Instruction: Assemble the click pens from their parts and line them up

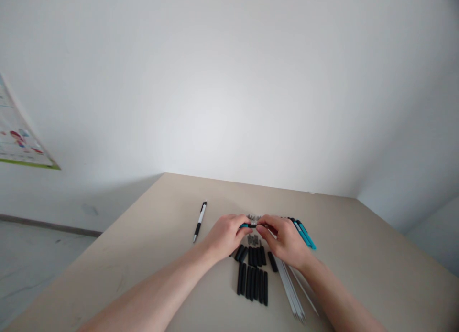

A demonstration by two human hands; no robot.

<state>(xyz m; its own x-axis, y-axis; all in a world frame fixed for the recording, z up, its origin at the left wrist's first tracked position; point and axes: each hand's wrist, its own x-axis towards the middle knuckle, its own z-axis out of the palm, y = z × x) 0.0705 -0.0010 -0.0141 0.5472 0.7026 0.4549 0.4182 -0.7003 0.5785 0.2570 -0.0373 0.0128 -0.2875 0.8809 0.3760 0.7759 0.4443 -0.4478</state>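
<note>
Above the table, a blue-and-black pen barrel (252, 226) lies level between my two hands. My left hand (225, 234) pinches its blue end. The fingertips of my right hand (287, 240) are closed on the black end. Small metal springs or similar grey parts (253, 239) lie just below and behind the fingers, partly hidden. Nearer to me are black pen grips (254, 282) in two rows, and one more black grip (272, 262) sits apart by my right wrist. White refill-like sticks (291, 294) run under my right forearm.
Blue pen barrels with black tops (304, 234) lie beyond my right hand. To the left, a white-and-black pen (200, 221) rests on the beige table (154, 255). A white wall (229, 107) rises behind the table, with a poster (21, 136) at far left.
</note>
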